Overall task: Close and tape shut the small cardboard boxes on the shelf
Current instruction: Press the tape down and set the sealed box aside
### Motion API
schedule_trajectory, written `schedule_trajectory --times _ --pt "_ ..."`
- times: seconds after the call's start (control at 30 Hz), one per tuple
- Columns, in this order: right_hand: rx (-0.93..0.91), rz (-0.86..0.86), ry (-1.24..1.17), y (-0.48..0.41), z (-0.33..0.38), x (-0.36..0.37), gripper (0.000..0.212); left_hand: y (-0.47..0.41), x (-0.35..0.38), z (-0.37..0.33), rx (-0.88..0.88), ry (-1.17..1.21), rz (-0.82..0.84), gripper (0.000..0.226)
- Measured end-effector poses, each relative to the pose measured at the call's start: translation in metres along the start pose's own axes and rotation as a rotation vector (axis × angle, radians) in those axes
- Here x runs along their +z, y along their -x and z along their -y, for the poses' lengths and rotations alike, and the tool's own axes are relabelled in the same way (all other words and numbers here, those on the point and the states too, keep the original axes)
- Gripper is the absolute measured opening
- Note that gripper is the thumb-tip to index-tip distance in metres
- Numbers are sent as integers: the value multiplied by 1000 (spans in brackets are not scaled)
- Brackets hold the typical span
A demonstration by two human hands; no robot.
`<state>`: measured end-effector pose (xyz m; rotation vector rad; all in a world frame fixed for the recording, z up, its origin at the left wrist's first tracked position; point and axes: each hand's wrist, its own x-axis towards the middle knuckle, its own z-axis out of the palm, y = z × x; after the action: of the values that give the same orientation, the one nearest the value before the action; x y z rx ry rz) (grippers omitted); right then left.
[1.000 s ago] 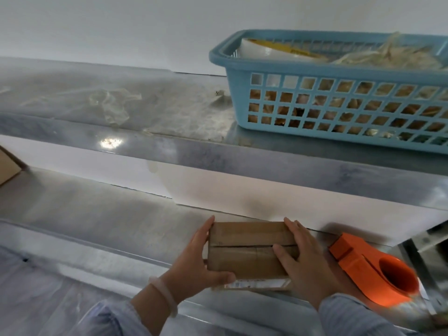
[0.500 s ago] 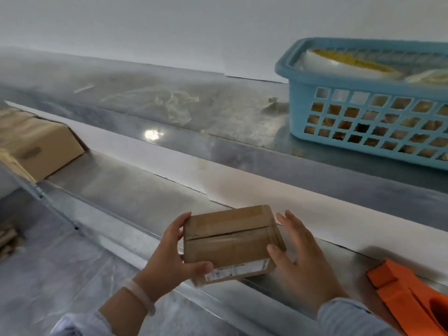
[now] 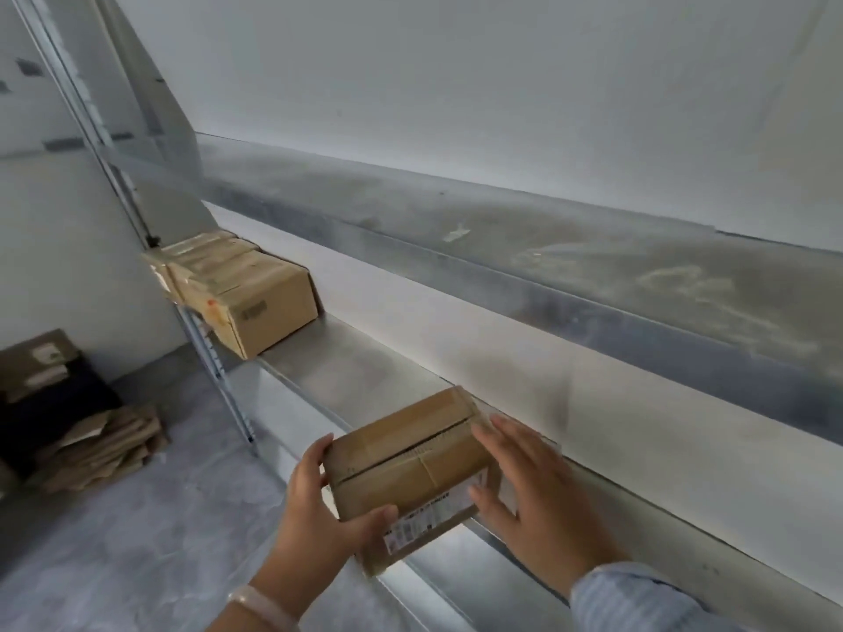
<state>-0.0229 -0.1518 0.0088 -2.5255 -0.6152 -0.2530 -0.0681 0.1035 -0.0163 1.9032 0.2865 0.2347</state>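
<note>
Contact is made at both ends of the small brown cardboard box (image 3: 410, 463): the left end is gripped by the left hand (image 3: 319, 508), while the right hand (image 3: 543, 508) is laid straight-fingered against the right end. The box is held over the grey metal shelf's (image 3: 356, 371) front edge. Larger brown cardboard boxes (image 3: 255, 294) are seen at its far left end.

Left hand (image 3: 319, 508) curls thumb and fingers round the box (image 3: 410, 467); right hand (image 3: 538, 499) touches it with straight fingers.
</note>
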Motion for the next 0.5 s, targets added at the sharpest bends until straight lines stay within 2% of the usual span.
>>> schedule_trajectory --times 0.23,0.4,0.5 --pt "-19 32 17 -93 73 73 63 -79 -84 25 1 -60 -104 117" --pt "67 47 -70 -148 93 100 79 -145 -109 36 -66 -32 -212 121" --pt "110 66 -72 -184 100 109 79 -194 -113 41 -90 -19 -250 121"
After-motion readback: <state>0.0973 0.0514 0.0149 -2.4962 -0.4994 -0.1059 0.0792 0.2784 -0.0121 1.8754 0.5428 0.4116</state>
